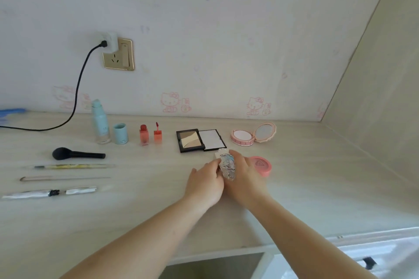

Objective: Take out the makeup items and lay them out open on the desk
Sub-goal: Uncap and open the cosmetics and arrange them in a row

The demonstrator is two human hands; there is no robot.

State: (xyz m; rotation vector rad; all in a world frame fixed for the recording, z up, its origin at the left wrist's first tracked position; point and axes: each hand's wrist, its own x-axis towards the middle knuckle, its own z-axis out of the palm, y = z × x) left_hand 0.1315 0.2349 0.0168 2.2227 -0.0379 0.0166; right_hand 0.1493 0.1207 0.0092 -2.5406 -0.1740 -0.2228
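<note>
Step in hand, as judged: opening a small ornate silver case [226,166], one of the last items not yet laid out open. Both hands meet on it above the desk [145,210]. The left hand [205,182] pinches the case's near-left edge with curled fingers; the right hand [246,176] wraps it from the right side, fingers curled round its body. Whether the lid has begun to part cannot be told; a pale toothed edge shows at the case's far end.

Next move, as judged: separate lid from base with the left-hand fingertips while the right hand steadies the body, then set the case down open in a free spot.

Surroundings, relative to the hands:
- Touching or just behind the right hand: a round pink compact [260,165], lid on, judged not yet opened
- Just beyond the hands: a black palette [200,140], open flat with mirror up
- Beyond and to the right: a pink round compact [252,135], open, mirror tilted back
- Beyond and to the left: a red lip tint bottle [143,135] with its applicator cap [157,135] standing beside it; further left, a blue bottle [99,122] and its cap [120,133]
- Well to the left: a black brush [77,154] and three slim pens or pencils lying in rows

Obstruction: the black palette lies close to the case's far end, and the closed pink compact crowds the right hand; placement space is freest on the near side of the hands
</note>
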